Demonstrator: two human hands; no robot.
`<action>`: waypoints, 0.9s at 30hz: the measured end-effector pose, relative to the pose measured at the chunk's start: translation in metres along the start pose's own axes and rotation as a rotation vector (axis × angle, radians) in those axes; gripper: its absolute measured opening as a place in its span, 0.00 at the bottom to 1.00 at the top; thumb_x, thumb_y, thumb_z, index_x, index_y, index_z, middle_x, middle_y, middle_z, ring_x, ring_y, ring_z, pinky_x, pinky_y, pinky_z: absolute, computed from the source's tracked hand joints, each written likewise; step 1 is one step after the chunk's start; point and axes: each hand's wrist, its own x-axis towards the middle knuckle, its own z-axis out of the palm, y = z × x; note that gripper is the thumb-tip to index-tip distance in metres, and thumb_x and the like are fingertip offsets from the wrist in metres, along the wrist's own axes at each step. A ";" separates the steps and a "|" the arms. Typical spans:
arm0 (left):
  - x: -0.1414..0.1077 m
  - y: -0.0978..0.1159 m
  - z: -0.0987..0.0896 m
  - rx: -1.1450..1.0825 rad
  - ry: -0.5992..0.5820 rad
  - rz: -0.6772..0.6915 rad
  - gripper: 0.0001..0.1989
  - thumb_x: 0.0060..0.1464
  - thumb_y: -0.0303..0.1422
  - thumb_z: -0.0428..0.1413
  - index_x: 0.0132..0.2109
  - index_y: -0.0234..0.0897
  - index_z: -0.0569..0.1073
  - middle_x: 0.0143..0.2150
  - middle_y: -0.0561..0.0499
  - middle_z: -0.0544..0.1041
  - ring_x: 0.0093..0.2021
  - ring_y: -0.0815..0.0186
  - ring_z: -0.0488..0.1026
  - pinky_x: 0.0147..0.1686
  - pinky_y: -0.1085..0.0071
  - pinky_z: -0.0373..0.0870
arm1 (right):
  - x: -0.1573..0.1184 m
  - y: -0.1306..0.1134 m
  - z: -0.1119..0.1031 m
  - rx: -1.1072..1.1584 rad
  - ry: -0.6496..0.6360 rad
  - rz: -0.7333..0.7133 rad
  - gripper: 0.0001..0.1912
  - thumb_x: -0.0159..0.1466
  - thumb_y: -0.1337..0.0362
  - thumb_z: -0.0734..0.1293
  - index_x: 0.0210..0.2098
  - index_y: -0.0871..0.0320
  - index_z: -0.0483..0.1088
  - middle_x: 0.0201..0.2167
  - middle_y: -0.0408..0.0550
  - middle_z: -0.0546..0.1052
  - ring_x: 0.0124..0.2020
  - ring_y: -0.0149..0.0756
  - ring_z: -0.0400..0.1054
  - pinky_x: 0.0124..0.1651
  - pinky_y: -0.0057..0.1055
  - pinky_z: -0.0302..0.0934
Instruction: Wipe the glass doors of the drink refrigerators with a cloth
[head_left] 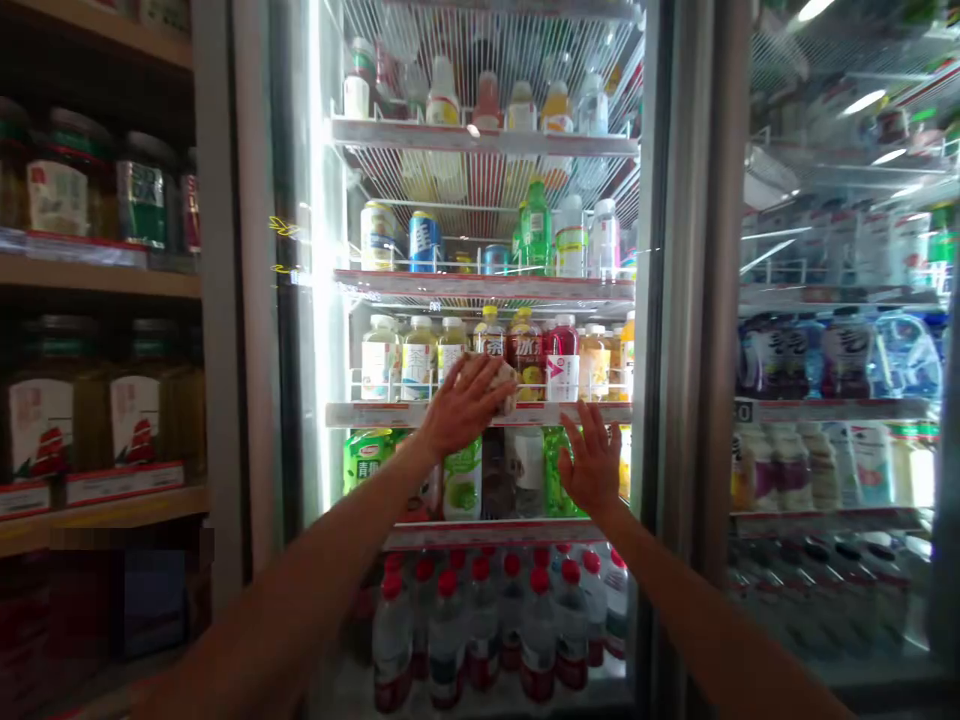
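My left hand [463,402] reaches out at the middle of a lit drinks cooler, its fingers laid over a crumpled pale cloth [510,385]. Behind the cloth stand yellow-capped tea bottles [490,330] and a dark red bottle [562,350], partly covered by the hand. To the right, my right hand [592,460] is raised with its fingers spread and holds nothing. It overlaps the front of the middle shelf [405,414] and a green bottle [555,470] below. Whether either hand touches glass or the shelf edge I cannot tell.
Red-capped water bottles [448,630] fill the cooler's bottom. Cans [424,240] and bottles line the upper shelves. A metal door frame [701,300] divides off another stocked cooler at right. Wooden shelves with large labelled jars [60,190] stand at left.
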 end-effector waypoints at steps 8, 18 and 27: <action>-0.003 -0.028 -0.011 0.069 0.213 -0.462 0.25 0.55 0.31 0.48 0.60 0.37 0.60 0.67 0.43 0.50 0.67 0.54 0.42 0.64 0.51 0.42 | -0.001 0.000 0.001 0.004 -0.018 0.019 0.27 0.62 0.63 0.56 0.61 0.55 0.52 0.62 0.54 0.57 0.66 0.43 0.43 0.63 0.49 0.37; -0.007 -0.030 -0.007 0.051 0.262 -0.456 0.29 0.55 0.31 0.49 0.63 0.37 0.54 0.66 0.42 0.52 0.67 0.56 0.44 0.63 0.52 0.44 | -0.001 0.001 0.001 -0.006 0.009 -0.007 0.26 0.62 0.64 0.57 0.60 0.56 0.54 0.61 0.56 0.58 0.65 0.43 0.44 0.62 0.50 0.41; 0.002 0.018 0.011 -0.029 0.158 -0.249 0.32 0.56 0.30 0.47 0.66 0.33 0.44 0.65 0.42 0.56 0.67 0.61 0.42 0.63 0.57 0.48 | 0.042 -0.034 -0.022 0.322 0.088 -0.009 0.29 0.63 0.69 0.54 0.63 0.53 0.47 0.63 0.53 0.55 0.64 0.40 0.48 0.60 0.48 0.49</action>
